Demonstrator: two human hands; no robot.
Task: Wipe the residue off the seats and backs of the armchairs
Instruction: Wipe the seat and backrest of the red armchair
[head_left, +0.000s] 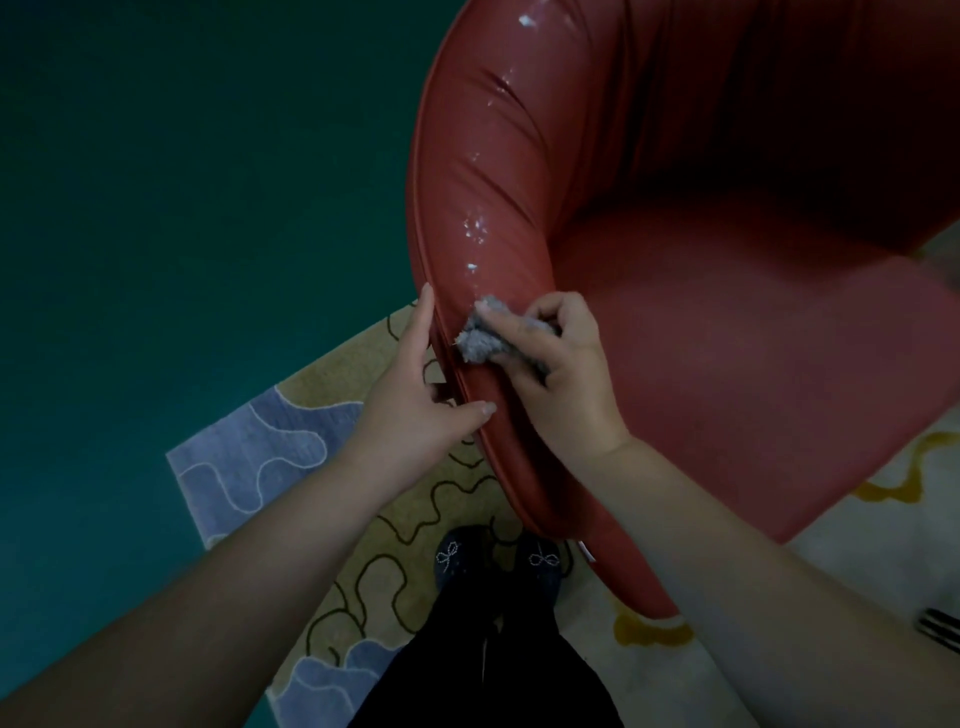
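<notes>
The armchair (701, 322) is red and glossy, flecked with white residue (474, 228) along its arm. The cloth (480, 340) is grey. The rug (291, 457) is tan with dark squiggly lines and pale blue blotches, cream with yellow further over. The floor (182, 182) is dark teal. The slippers (454, 558) are black with white bows.

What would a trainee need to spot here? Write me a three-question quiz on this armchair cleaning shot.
1. True or false: the right hand holds a grey cloth against the red armchair.
2. Where does the left hand rest?
A. on the seat
B. on the armrest's outer edge
C. on the rug
3. Fill in: white specks of residue remain on the armrest, ____ the cloth in the picture.

Key: 1 true; 2 B; 3 above
</notes>
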